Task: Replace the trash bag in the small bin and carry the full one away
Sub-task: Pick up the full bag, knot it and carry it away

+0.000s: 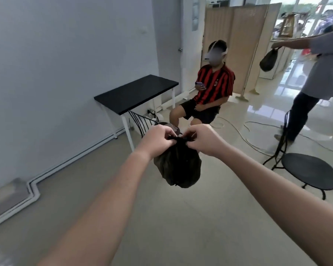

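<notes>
A black rectangular surface (136,93) on white legs stands by the wall, with a round black metal chair (308,171) to the right. Between them a bulging black plastic trash bag (178,166) hangs above the floor, the fingers of the left hand (158,139) and right hand (198,140) pinching its gathered neck.

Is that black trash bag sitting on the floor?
No, the black trash bag hangs above the floor, its top pinched by the left hand and right hand.

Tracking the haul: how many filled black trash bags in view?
2: one black plastic trash bag in both hands, centre; second bag hanging from a standing person's hand, upper right. Others possibly hidden.
</notes>
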Available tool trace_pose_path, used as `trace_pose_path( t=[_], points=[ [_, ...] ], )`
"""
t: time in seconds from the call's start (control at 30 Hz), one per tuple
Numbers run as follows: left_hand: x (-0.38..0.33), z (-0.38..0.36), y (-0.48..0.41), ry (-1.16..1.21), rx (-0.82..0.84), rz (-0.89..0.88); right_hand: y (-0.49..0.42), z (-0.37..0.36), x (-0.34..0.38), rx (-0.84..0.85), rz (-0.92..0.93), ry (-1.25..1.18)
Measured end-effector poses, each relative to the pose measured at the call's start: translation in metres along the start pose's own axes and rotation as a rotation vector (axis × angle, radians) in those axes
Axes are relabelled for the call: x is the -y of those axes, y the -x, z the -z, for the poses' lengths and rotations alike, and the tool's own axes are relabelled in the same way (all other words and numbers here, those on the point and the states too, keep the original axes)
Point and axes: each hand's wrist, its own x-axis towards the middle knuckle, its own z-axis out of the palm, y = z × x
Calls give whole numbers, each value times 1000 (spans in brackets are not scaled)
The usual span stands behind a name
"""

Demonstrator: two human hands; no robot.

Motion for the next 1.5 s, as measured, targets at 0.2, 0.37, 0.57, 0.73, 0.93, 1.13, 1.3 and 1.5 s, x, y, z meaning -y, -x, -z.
trace_pose_path(
  t=[0.2,0.37,0.57,0.73,0.93,1.13,1.3,1.5],
  points=[
    [87,44,-22,-27,-110,202,-114,-56,30,121,184,-17],
    [140,73,-35,-43,-226,356,-199,-96,53,237,322,-43],
    [204,111,-47,-69,-342,554,-293,-145,96,412,475,-39],
    [266,142,-35,-88,-384,699,-349,-210,139,529,545,-66],
    [366,197,-26,-122,-410,743,-414,-293,203,567,615,-80],
    [462,268,-34,-77,-405,757,-487,-361,273,573,576,-104],
    [534,317,-47,-50,-450,762,-548,-410,320,560,559,-152],
    [614,363,-77,-81,-487,805,-636,-469,362,595,604,-160]
  ],
)
